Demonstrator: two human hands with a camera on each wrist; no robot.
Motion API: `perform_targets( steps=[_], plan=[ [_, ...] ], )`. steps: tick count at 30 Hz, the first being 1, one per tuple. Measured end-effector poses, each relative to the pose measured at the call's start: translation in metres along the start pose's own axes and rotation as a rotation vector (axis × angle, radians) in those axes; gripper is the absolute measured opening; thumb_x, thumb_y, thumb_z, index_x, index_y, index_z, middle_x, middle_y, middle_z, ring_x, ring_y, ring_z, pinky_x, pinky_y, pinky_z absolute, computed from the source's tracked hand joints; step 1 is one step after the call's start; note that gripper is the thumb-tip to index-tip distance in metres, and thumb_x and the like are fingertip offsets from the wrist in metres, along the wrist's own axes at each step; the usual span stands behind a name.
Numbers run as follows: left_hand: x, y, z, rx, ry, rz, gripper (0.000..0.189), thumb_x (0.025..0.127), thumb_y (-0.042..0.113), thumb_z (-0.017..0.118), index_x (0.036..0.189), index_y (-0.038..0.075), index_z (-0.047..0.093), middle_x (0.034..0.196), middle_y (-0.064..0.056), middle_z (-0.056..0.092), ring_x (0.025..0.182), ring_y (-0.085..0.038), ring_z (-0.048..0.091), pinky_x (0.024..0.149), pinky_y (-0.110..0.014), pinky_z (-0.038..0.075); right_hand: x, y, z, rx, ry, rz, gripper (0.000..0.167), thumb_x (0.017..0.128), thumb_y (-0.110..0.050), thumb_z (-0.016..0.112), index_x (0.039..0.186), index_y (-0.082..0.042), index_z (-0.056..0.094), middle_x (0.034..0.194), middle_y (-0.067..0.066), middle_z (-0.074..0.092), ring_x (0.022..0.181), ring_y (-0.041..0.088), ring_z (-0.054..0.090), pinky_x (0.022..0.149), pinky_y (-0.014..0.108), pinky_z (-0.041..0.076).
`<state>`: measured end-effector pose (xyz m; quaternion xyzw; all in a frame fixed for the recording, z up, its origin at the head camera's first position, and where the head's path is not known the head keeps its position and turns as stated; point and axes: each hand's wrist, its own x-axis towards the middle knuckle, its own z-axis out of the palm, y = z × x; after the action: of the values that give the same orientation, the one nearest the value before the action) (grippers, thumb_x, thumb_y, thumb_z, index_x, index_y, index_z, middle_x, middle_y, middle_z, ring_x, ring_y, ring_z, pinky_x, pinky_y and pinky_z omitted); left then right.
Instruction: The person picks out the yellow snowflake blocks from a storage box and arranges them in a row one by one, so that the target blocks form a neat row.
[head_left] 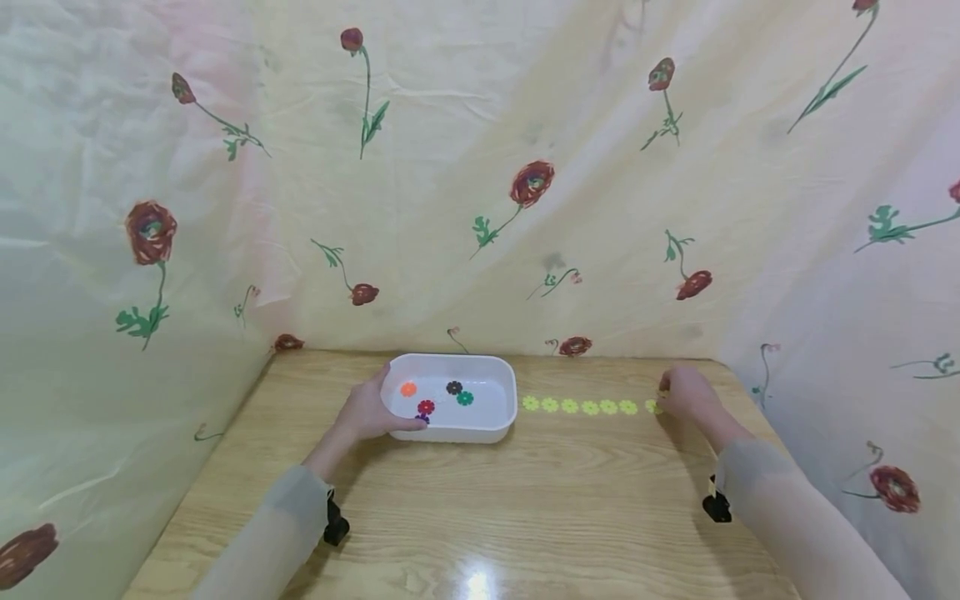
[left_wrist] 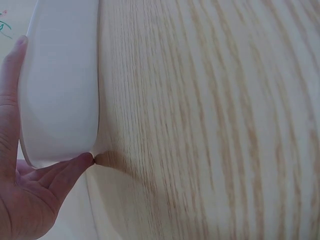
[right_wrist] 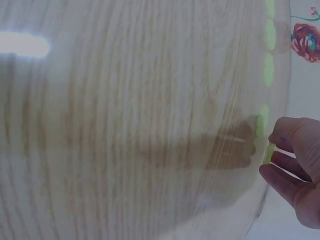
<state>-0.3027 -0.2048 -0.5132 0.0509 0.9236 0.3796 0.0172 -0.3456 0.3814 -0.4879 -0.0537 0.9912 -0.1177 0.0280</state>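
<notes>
A white plastic tray [head_left: 491, 433] sits at the back of the table, with several flower-shaped pieces inside. One is an orange flower piece [head_left: 408, 389]; another is a green flower piece [head_left: 465, 398]. My left hand [head_left: 371, 408] grips the tray's left end, thumb along the near rim; the left wrist view shows the fingers around the tray wall [left_wrist: 60, 90]. To the right of the tray runs a row of yellow-green flower pieces [head_left: 570, 406]. At its right end, my right hand [right_wrist: 300, 160] pinches a yellow-green flower piece [right_wrist: 269, 154], just beside the row's last piece [right_wrist: 262, 121].
The wooden table [head_left: 525, 508] ends at the back against a flower-printed curtain [head_left: 450, 208], which also hangs on both sides. Light reflects off the table's near part.
</notes>
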Motion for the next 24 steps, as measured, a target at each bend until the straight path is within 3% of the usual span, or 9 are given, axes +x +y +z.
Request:
perform_targets(
  steps=[9, 18, 24],
  plan=[
    [0.001, 0.002, -0.001, 0.012, 0.0, 0.005, 0.132, 0.068, 0.055, 0.098, 0.169, 0.009, 0.025, 0.165, -0.019, 0.045, 0.144, -0.038, 0.051, 0.119, -0.063, 0.046, -0.009, 0.009, 0.003, -0.009, 0.024, -0.011, 0.019, 0.08, -0.008, 0.073, 0.092, 0.007, 0.072, 0.088, 0.021, 0.074, 0.081, 0.035, 0.067, 0.078, 0.056, 0.058],
    [0.002, 0.002, -0.002, 0.003, -0.011, -0.006, 0.132, 0.069, 0.054, 0.098, 0.169, 0.009, 0.024, 0.166, -0.02, 0.044, 0.145, -0.039, 0.05, 0.12, -0.063, 0.044, -0.018, 0.005, 0.003, -0.001, 0.016, 0.017, 0.022, 0.082, -0.01, 0.073, 0.098, 0.005, 0.075, 0.099, 0.026, 0.076, 0.091, 0.043, 0.071, 0.081, 0.059, 0.059],
    [0.002, 0.0, -0.005, 0.001, -0.026, -0.004, 0.133, 0.07, 0.056, 0.096, 0.17, 0.009, 0.022, 0.167, -0.02, 0.042, 0.146, -0.039, 0.049, 0.121, -0.064, 0.043, -0.021, 0.003, -0.004, 0.022, 0.02, 0.05, 0.028, 0.09, -0.016, 0.063, 0.108, 0.003, 0.074, 0.11, 0.027, 0.075, 0.093, 0.04, 0.071, 0.075, 0.057, 0.06]
  ],
)
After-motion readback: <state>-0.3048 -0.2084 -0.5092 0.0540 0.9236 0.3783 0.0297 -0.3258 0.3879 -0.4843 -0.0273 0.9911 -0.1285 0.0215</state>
